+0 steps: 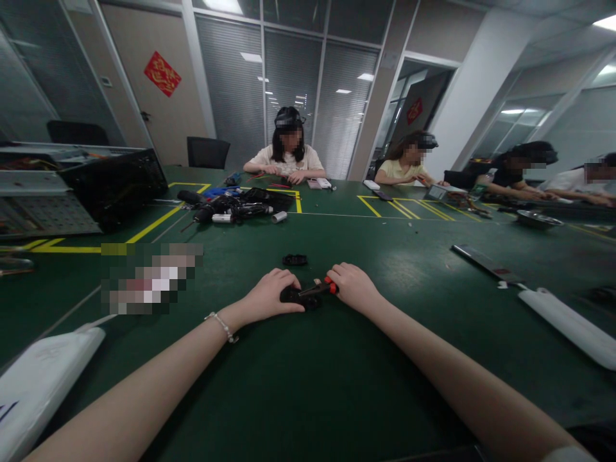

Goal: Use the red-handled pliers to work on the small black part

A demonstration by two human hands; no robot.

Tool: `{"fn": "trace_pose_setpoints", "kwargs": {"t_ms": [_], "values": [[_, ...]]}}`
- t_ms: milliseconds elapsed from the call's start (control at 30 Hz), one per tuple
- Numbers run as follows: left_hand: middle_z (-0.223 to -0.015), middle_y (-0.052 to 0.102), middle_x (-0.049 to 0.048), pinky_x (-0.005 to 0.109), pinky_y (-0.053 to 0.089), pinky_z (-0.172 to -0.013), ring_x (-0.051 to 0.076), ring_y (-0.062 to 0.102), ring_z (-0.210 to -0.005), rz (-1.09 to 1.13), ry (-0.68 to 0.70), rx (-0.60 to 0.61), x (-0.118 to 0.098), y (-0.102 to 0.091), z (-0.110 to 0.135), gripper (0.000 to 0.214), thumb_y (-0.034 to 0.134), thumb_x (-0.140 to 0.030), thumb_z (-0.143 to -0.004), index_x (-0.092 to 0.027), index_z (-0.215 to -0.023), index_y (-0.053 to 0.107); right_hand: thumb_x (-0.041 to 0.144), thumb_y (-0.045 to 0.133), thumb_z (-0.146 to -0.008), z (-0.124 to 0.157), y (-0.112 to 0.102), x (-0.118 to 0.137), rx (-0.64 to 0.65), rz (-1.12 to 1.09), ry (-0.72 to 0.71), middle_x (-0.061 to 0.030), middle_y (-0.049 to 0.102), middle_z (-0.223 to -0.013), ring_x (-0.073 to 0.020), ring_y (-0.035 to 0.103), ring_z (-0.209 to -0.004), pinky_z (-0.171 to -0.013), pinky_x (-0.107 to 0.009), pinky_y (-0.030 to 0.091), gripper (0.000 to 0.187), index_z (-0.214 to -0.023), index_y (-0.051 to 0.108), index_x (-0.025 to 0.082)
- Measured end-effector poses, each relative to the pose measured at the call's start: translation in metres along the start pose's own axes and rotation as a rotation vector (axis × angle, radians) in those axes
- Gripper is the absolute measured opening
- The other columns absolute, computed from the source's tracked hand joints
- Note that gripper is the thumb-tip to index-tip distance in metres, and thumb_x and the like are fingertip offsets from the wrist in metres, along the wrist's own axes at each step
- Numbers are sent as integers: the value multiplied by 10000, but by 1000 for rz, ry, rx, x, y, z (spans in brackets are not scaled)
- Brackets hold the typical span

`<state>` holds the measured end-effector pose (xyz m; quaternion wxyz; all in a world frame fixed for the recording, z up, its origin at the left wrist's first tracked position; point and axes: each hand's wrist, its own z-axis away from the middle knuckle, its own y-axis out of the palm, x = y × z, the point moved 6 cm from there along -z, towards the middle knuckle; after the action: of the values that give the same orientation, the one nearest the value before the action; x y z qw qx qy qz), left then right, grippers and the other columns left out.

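green tabletop [308, 385] spreads wide beyond black part [290, 294].

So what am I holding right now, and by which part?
Your right grip holds a tool by its red end; your left grip holds a small black piece by its left end, between thumb and fingers.

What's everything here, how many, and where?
Table: one, green, middle
Black part: one, black, table centre
Tool: one, black and red, beside it
Black piece: one, black, just beyond
Jumbled heap: one, mostly black, left
Computer case: one, black and silver, left
White slabs: two, white, left and right
Dark slab: one, black, right
Metal bowl: one, silver, far right
Red signs: two, red, behind
Chairs: at least two, black, behind
People: four, mixed clothing, far side
Left hand: one, bare, holding black part
Right hand: one, bare, holding tool
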<state>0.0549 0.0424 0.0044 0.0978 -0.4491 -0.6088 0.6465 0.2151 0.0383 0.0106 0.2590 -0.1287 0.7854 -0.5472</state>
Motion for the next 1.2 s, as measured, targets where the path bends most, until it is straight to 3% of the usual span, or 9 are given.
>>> {"fn": "trace_pose_setpoints", "kwargs": {"t_ms": [1200], "values": [[-991,512,23,322,369,-751,217,435,-923,-1,-14,3,1,0,0,413,552,-561,-694,-221,-926,524,102,475,-722,1,1,1,-23,4,3,-60,566,-845,-165,485,-771,-704,-273,366,167,-858,560,148]]}}
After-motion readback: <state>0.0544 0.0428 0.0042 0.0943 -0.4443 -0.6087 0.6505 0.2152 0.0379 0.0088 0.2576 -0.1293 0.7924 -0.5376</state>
